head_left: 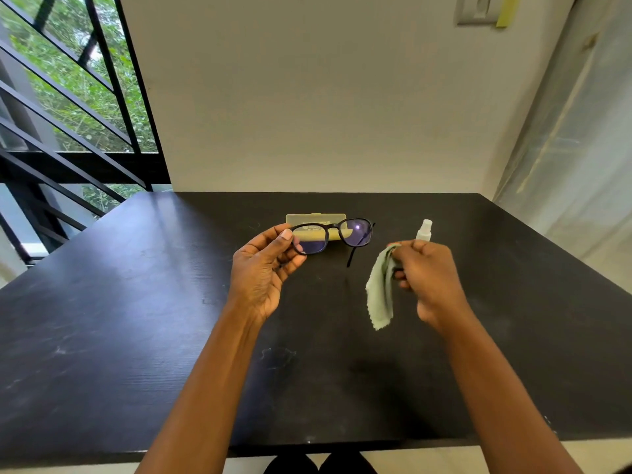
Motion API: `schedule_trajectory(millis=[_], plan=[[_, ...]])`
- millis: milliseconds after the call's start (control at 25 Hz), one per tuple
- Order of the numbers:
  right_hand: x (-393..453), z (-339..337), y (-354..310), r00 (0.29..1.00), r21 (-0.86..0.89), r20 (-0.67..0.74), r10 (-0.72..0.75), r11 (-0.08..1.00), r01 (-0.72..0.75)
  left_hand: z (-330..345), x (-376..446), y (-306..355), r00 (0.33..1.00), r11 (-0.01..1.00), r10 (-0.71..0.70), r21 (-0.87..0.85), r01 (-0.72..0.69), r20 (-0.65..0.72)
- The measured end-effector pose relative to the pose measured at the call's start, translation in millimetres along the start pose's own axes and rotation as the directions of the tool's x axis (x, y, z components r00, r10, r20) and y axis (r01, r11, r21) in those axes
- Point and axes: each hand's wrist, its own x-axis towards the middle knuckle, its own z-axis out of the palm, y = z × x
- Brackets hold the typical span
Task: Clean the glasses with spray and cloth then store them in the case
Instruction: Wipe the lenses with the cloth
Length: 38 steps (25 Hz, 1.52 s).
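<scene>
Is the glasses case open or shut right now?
Shut, as far as shows: the case lies flat on the table with its lid down, partly hidden behind the glasses held by the left hand.

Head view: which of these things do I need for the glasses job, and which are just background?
For the job:
- glasses, held by the left hand
- green cloth, held by the right hand
- spray bottle, standing on the table
- pale yellow case, shut, behind the glasses

Background:
- window bars
- wall plate
</scene>
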Motion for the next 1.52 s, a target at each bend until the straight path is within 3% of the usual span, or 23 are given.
schedule_trajectory(millis=[80,200,280,440,560,640,800,920,1000,1080,1160,1280,1520], plan=[[1.4,-3.0,2.8,0.999,-0.235,0.042,-0.005,0.972,0.015,-0.9,-0.1,-1.0,1.000,1.000,0.005,0.007,-0.005,-0.003],[-0.1,-6.4,4.8,0.986,-0.301,0.125,0.110,0.951,-0.068,-1.3,-0.4,-1.9,1.000,1.000,0.004,0.012,-0.004,-0.005],[-3.4,-5.6,3.4,0.973,-0.200,0.181,0.141,0.974,-0.104,-1.0,-0.9,-2.7,1.000,1.000,-0.002,0.015,0.002,-0.010],[-11.8,3.0,-2.9,0.985,0.120,0.173,0.009,0.992,-0.031,-0.6,-2.0,-4.6,1.000,1.000,-0.006,0.012,0.006,-0.012],[-9.6,5.2,-5.7,0.997,0.413,0.082,0.009,0.910,-0.043,-1.5,-2.8,-5.0,1.000,1.000,-0.001,0.016,0.002,-0.010],[-6.1,4.1,-7.5,0.997,0.519,0.051,0.054,0.852,-0.073,-2.3,-2.9,-4.4,1.000,1.000,0.003,0.018,-0.003,-0.005],[3.9,10.1,-2.1,0.999,0.406,-0.046,0.008,0.914,0.012,-2.8,-3.0,-3.9,1.000,1.000,0.001,0.021,-0.001,-0.003],[4.4,17.6,2.8,0.983,0.235,-0.110,-0.150,0.957,0.172,-3.0,-4.1,-4.6,1.000,1.000,-0.006,0.014,0.006,0.000],[-2.0,26.4,6.7,0.930,-0.043,-0.090,-0.355,0.935,0.353,-1.9,-5.7,-5.5,1.000,1.000,-0.008,0.022,0.008,0.001],[-12.2,40.4,10.4,0.777,-0.321,0.007,-0.629,0.735,0.598,0.4,-7.2,-6.8,1.000,1.000,-0.005,0.030,0.004,0.005],[-20.7,55.4,16.6,0.591,-0.427,0.109,-0.799,0.499,0.754,3.5,-8.8,-7.4,1.000,0.999,0.003,0.034,-0.003,0.009],[-30.8,68.0,23.1,0.460,-0.488,0.218,-0.861,0.312,0.815,5.6,-10.9,-8.3,1.000,0.999,0.009,0.045,-0.010,0.025],[-29.1,64.5,35.0,0.355,-0.611,0.325,-0.877,0.092,0.786,2.9,-10.4,-7.3,1.000,0.999,0.004,0.045,-0.004,-0.002]])
